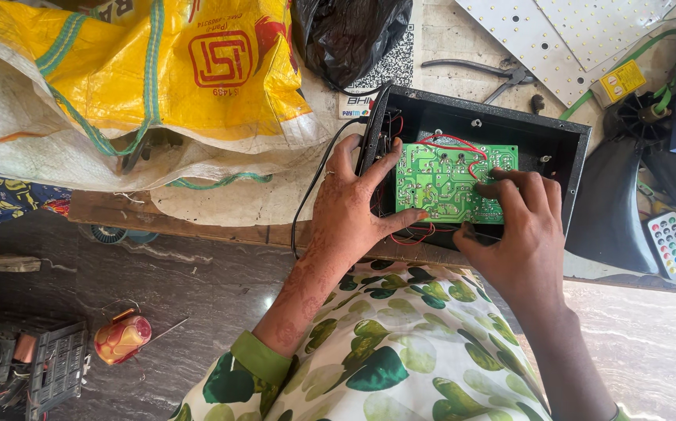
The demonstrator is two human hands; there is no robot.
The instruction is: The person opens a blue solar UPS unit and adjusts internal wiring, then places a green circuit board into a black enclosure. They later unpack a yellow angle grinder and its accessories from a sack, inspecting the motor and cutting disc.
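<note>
The flat green circuit board [449,183] sits inside the open black metal case [564,148], apparently being seated or lifted out. The left hand [353,206] grips the case's left wall, thumb pressing the board's lower left corner under the fingertips. The right hand [521,234] arches over the board's right edge, fingers curled and pinching it (red wires [455,144] loop just beyond them). Any next move needs care around those wires.
</note>
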